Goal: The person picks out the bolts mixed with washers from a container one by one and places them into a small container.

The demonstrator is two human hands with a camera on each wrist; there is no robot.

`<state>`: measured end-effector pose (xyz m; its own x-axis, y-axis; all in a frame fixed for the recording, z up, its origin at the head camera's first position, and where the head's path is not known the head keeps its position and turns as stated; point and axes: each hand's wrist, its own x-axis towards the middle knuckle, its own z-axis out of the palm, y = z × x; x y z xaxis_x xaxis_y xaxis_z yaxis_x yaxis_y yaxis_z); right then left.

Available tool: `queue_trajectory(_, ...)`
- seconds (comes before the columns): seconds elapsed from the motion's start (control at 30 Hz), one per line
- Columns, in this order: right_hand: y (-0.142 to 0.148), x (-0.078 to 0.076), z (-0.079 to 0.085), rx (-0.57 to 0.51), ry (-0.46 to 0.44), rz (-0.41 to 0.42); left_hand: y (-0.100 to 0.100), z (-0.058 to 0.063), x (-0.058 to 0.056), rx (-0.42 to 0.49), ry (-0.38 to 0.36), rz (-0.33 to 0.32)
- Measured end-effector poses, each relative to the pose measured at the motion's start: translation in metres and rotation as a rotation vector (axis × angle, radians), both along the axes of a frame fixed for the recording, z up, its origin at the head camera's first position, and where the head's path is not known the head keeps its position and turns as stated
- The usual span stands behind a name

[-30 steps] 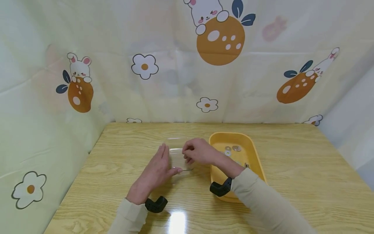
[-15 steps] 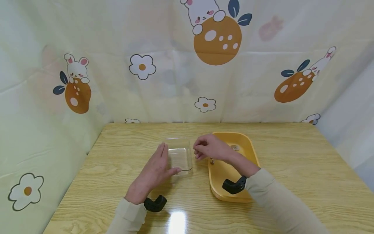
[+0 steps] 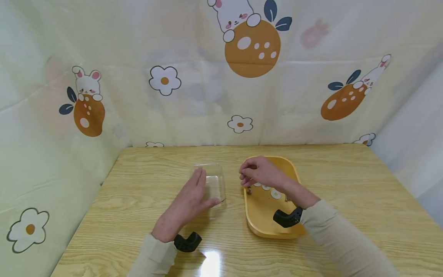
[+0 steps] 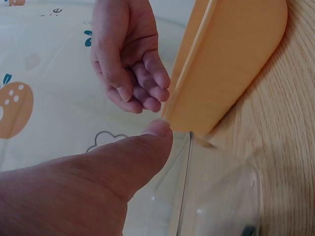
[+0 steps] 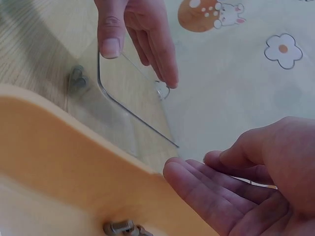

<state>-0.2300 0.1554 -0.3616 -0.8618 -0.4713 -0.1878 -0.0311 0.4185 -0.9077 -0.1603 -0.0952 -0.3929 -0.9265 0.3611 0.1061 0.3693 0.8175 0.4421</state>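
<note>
Bolts (image 3: 249,190) down in the tray (image 3: 264,217), tucked by its L wall, & the R hand (image 3: 260,171) is up over that wall, fingertips just above and a touch beyond them. So from those fingers they lie down & slightly toward the person. R is the nearer hand by far; L hand (image 3: 190,198) is over at the box (image 3: 214,186), well apart. Long axis? R wrist view has one bolt roughly crosswise; can't tell if it's flat or propped on the wall. R fingers loosely curled, thumb near the tips, nothing visible in the grasp. L fingers straight along the box's L side, thumb out at the near rim, resting rather than clutching.

Containers, quick: orange tray has several washers (image 3: 275,194) mid-floor, plus a metal piece (image 3: 287,198) by the R wrist, partly hidden, prob. another bolt. Box is clear, just L of the tray, not touching it; R wrist view gets grey bits (image 5: 77,78) at its near end, blurry, bolts by the look, no. unclear. Both sit on the table (image 3: 339,173).
</note>
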Motion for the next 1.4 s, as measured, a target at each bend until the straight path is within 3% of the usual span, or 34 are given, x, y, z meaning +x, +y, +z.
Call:
queue_trajectory(0.67, 0.03, -0.001, -0.013, 0.052, 0.027, -0.086, 0.036, 0.005, 0.002, 0.023, -0.069, -0.069)
queue_trajectory(1.0, 0.035, -0.003, -0.027, 0.086, 0.002, -0.109, 0.062, 0.001, 0.002, -0.088, -0.044, -0.141)
queue_trajectory(1.2, 0.036, -0.004, -0.034, 0.091, -0.004, -0.104, 0.074, -0.002, 0.006, -0.197, 0.007, -0.162)
queue_trajectory(1.4, 0.035, -0.005, -0.04, 0.14, 0.001, -0.087, 0.083, -0.006, 0.009, -0.269, 0.014, -0.182)
